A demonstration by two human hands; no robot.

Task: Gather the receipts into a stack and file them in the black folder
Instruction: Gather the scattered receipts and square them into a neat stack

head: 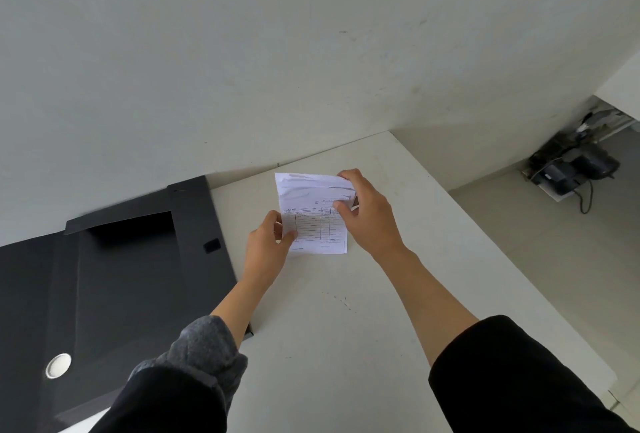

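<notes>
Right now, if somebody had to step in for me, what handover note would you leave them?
Left hand: pinching the lower left edge of the receipts.
Right hand: gripping their upper right corner.
Receipts: held together as a stack just above or on the white table; top edge crumpled.
Black folder: lying open on the table, left of the receipts.
Done: receipts gathered.
Left: square them up and file them in the folder; nothing visible inside it yet.

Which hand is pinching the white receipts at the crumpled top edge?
The right hand: it pinches the white paper receipts at the crumpled top right corner, while the left hand holds the flat lower left edge.
</notes>
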